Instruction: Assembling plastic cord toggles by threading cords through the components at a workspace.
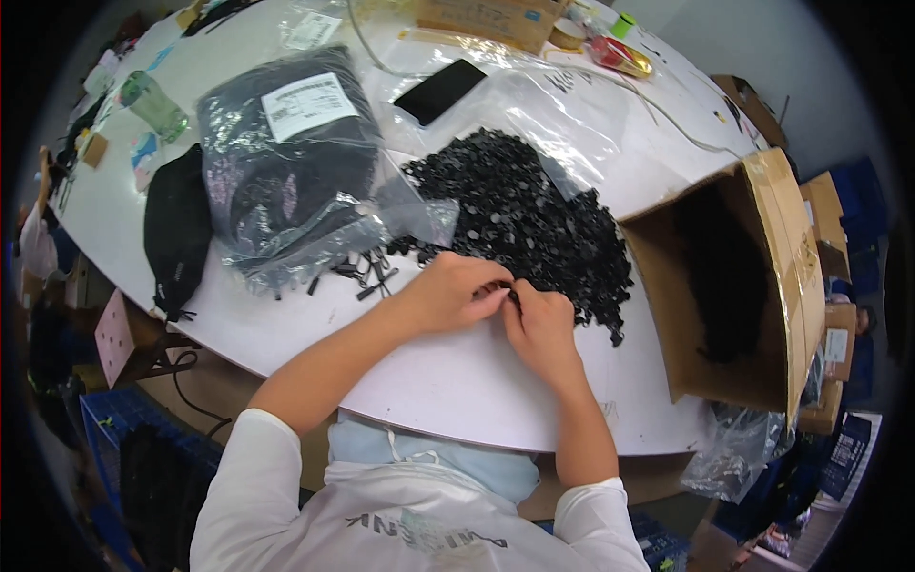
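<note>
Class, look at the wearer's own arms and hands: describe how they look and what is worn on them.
The left hand and right hand are bare, with no gloves. The left forearm and right forearm show no watch or bracelet. The left sleeve and right sleeve are plain white and short, ending near the elbows.

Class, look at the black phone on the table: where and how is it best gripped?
Probably across the middle of the phone, pinching both long edges from above: it lies flat, its dark face uncovered, while the pile of black pieces spreads on its near side.
</note>
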`<state>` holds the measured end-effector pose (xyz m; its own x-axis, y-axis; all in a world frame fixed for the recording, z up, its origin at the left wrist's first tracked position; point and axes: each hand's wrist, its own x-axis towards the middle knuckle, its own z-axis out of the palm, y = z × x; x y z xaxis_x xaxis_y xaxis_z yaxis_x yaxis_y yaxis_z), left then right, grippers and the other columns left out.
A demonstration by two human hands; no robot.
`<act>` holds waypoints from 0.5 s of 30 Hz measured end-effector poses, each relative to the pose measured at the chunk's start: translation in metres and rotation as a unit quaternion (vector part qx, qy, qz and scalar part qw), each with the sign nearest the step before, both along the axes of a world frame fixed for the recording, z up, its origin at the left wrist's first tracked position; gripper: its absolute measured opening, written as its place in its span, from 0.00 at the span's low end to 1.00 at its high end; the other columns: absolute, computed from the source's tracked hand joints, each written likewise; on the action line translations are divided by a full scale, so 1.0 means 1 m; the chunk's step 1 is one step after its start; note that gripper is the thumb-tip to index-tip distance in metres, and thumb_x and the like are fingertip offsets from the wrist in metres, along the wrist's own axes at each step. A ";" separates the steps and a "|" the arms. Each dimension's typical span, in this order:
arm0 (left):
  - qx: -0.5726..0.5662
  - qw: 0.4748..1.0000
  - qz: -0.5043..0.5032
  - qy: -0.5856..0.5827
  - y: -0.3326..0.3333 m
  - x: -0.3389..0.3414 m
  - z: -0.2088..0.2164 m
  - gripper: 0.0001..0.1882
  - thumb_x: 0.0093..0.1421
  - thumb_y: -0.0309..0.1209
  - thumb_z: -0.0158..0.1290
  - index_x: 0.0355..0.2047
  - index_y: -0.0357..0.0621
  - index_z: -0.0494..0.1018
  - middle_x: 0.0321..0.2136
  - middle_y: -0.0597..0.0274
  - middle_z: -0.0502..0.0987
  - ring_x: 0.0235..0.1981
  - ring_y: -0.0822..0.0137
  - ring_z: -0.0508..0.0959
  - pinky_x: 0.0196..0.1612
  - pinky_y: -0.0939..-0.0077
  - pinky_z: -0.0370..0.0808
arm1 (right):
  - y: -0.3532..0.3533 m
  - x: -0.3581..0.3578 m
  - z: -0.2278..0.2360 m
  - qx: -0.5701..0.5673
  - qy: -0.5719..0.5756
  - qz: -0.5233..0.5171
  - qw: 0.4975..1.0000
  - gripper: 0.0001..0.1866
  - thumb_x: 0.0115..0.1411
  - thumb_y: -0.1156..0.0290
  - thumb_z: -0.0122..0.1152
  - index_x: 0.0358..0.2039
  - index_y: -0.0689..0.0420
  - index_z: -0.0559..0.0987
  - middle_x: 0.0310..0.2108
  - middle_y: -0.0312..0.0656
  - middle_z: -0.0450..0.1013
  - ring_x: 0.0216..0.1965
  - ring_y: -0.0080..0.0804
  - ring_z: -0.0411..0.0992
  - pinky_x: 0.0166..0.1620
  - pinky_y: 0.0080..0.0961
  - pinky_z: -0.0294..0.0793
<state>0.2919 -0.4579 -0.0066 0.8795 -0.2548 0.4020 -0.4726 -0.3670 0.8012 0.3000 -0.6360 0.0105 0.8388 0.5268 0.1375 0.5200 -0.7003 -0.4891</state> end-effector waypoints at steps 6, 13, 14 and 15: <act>-0.025 1.000 -0.008 0.007 0.005 0.004 -0.004 0.10 0.50 0.22 0.57 0.34 0.34 0.76 0.26 0.52 0.79 0.26 0.59 0.81 0.30 0.73 0.79 | 0.003 0.001 0.001 0.030 -0.005 0.004 1.000 0.06 0.56 0.72 0.57 0.28 0.61 0.74 0.15 0.50 0.70 0.18 0.50 0.71 0.24 0.40 0.68; -0.012 1.000 0.004 -0.017 0.010 0.007 -0.003 0.05 0.52 0.22 0.55 0.31 0.36 0.75 0.22 0.52 0.78 0.23 0.58 0.79 0.25 0.72 0.75 | 0.001 0.002 -0.003 0.042 -0.015 0.007 0.999 0.05 0.56 0.73 0.58 0.27 0.61 0.74 0.14 0.48 0.70 0.15 0.47 0.70 0.21 0.37 0.67; -0.003 0.999 0.019 0.033 0.013 0.007 -0.002 0.05 0.54 0.21 0.54 0.32 0.34 0.75 0.22 0.55 0.78 0.23 0.62 0.80 0.26 0.75 0.76 | 0.001 0.002 -0.003 0.043 -0.014 0.004 0.999 0.05 0.56 0.72 0.58 0.27 0.60 0.74 0.14 0.48 0.70 0.15 0.46 0.70 0.21 0.37 0.67; 0.006 0.996 0.033 0.082 0.014 0.008 0.000 0.05 0.56 0.20 0.52 0.33 0.33 0.74 0.23 0.58 0.78 0.23 0.67 0.81 0.27 0.78 0.77 | 0.000 0.002 -0.004 0.044 -0.014 0.000 0.999 0.05 0.55 0.72 0.58 0.27 0.60 0.75 0.14 0.47 0.70 0.15 0.46 0.70 0.21 0.36 0.67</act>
